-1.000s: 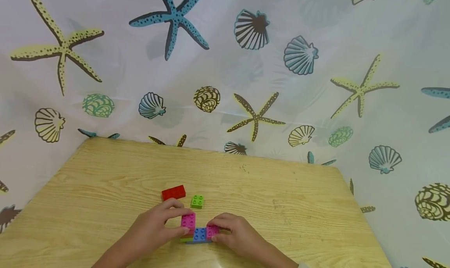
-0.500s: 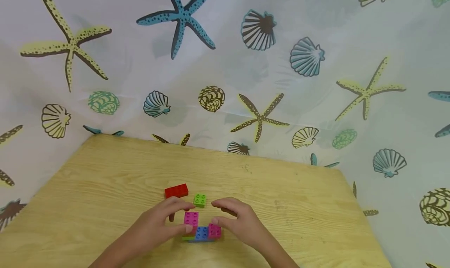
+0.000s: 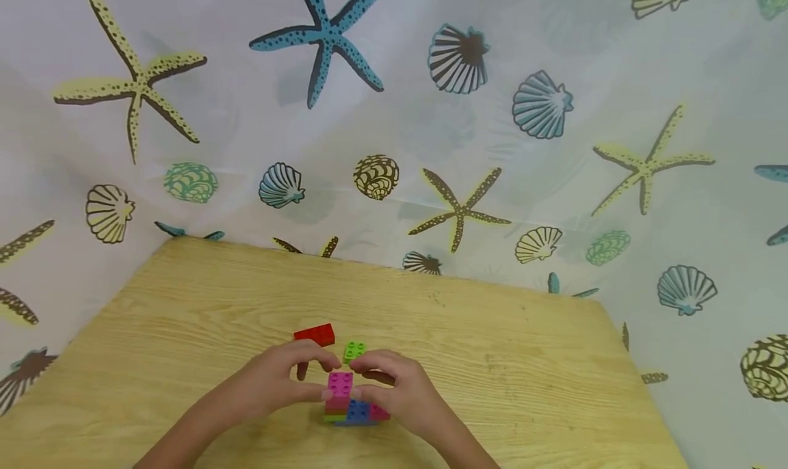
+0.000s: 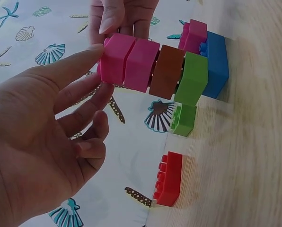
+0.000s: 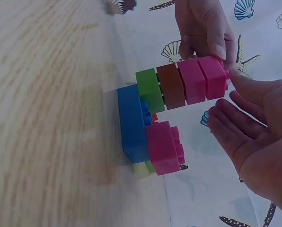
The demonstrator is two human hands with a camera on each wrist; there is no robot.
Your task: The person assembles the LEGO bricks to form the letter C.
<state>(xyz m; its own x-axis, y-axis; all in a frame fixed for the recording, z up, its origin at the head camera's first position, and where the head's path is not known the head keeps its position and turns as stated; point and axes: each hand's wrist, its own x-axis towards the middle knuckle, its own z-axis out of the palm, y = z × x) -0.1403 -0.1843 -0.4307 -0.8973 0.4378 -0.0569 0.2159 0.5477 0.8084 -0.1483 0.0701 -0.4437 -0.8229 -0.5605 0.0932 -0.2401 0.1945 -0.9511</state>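
Bracketing the top pink brick (image 4: 118, 57): left hand (image 3: 271, 380) and right hand (image 3: 403, 394), thumbs by its near corners, fingers spread in loose curves, neither closed round it; left thumb looks in contact, can't tell for the right; two-sided placement probably steadies a tall, narrow column (image 5: 171, 85). Top down: that brick, lower pink brick (image 4: 142, 64), brown brick (image 4: 167, 71), green brick (image 4: 192, 78), standing on one end of the blue brick (image 5: 133, 125); side pink brick (image 5: 163, 147) sits on the other end; blue brick rests on the table (image 3: 492, 359), likely as the foot. Red brick (image 3: 315, 335) and small green brick (image 3: 354, 351) lie loose beyond, probably leaving working room; table is pale wood grain; cloth (image 3: 394, 127) printed with starfish (image 3: 328, 31) and shells (image 3: 543, 104) walls the back and sides.
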